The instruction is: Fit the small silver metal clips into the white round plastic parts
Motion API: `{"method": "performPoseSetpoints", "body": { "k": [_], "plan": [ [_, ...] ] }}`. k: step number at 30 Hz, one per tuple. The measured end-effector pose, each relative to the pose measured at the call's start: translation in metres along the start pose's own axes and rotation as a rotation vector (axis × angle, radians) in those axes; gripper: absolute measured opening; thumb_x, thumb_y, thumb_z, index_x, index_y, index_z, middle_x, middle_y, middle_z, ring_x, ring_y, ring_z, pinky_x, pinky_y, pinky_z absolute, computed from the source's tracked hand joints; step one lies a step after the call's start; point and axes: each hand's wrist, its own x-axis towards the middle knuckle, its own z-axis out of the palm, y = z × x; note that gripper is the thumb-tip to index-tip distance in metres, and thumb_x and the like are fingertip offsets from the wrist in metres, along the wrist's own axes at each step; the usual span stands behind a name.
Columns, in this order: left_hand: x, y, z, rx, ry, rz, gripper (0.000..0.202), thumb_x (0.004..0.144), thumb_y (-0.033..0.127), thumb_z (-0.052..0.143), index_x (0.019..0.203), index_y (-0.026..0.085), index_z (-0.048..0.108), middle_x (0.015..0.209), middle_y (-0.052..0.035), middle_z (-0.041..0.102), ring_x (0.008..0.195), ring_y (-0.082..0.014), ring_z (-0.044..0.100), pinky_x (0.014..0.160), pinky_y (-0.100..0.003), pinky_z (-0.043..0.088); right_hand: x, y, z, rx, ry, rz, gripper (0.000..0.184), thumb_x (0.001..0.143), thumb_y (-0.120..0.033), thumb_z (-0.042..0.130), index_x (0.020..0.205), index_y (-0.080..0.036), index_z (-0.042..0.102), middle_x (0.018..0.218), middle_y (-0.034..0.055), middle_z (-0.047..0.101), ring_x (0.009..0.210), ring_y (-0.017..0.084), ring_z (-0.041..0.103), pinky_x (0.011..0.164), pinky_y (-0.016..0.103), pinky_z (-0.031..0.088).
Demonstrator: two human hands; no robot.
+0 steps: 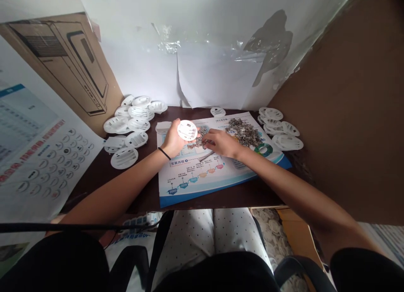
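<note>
My left hand [172,142] holds up a round white plastic disc [187,130] with small slots in its face. My right hand [222,142] reaches over a printed paper sheet [189,187], its fingertips at a small heap of metal bits [197,143]. Whether those fingers pinch anything is too small to tell. A larger heap of grey metal pieces [243,131] lies on the sheet beyond that hand. A slim metal tool, perhaps tweezers [205,157], lies on the sheet just below my right fingers.
Loose white discs [135,119] are heaped at the left of the dark wooden table [104,172], with more white discs [277,126] at its right. Cardboard [341,94] walls the right side. A box of white discs [271,237] sits below the table, beside my knees.
</note>
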Motion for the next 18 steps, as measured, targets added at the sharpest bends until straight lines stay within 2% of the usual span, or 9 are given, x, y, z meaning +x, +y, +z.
{"method": "performPoseSetpoints", "body": {
  "k": [6, 9, 13, 18],
  "plan": [
    [0.0027, -0.0003, -0.0027, -0.02, -0.012, -0.046, 0.044, 0.093, 0.046, 0.029, 0.095, 0.014, 0.058, 0.083, -0.0139, 0.071, 0.073, -0.0236, 0.069, 0.056, -0.029, 0.047, 0.0011, -0.0007, 0.0046, -0.011, 0.036, -0.025, 0.015, 0.086, -0.015, 0.05, 0.075, -0.02, 0.059, 0.083, 0.004, 0.056, 0.072, 0.015, 0.047, 0.063, 0.029, 0.037],
    [0.002, 0.0006, -0.0038, -0.025, -0.027, -0.04, 0.044, 0.095, 0.044, 0.027, 0.096, 0.013, 0.059, 0.083, -0.0139, 0.071, 0.07, -0.0229, 0.069, 0.055, -0.029, 0.047, 0.0004, -0.0001, 0.0042, 0.061, 0.151, -0.032, 0.015, 0.087, -0.017, 0.047, 0.076, -0.019, 0.057, 0.083, 0.0046, 0.056, 0.077, 0.016, 0.05, 0.069, 0.03, 0.04],
    [-0.0005, 0.0037, -0.0053, 0.004, -0.032, -0.053, 0.046, 0.098, 0.044, 0.023, 0.096, 0.014, 0.058, 0.08, -0.0123, 0.072, 0.062, -0.0212, 0.069, 0.048, -0.026, 0.045, 0.0013, -0.0009, 0.0005, 0.302, 0.335, 0.032, 0.013, 0.088, -0.025, 0.048, 0.078, -0.019, 0.054, 0.077, 0.0017, 0.056, 0.071, 0.013, 0.05, 0.066, 0.028, 0.041],
    [-0.0026, 0.0072, -0.0053, 0.076, -0.092, -0.075, 0.058, 0.096, 0.058, 0.019, 0.108, 0.017, 0.058, 0.085, -0.0139, 0.073, 0.058, -0.0223, 0.069, 0.038, -0.023, 0.037, -0.0052, -0.0023, 0.0004, 0.756, 0.255, 0.177, 0.029, 0.088, -0.049, 0.05, 0.08, -0.022, 0.044, 0.073, -0.0006, 0.061, 0.051, 0.008, 0.047, 0.05, 0.025, 0.04]
  ]
}}
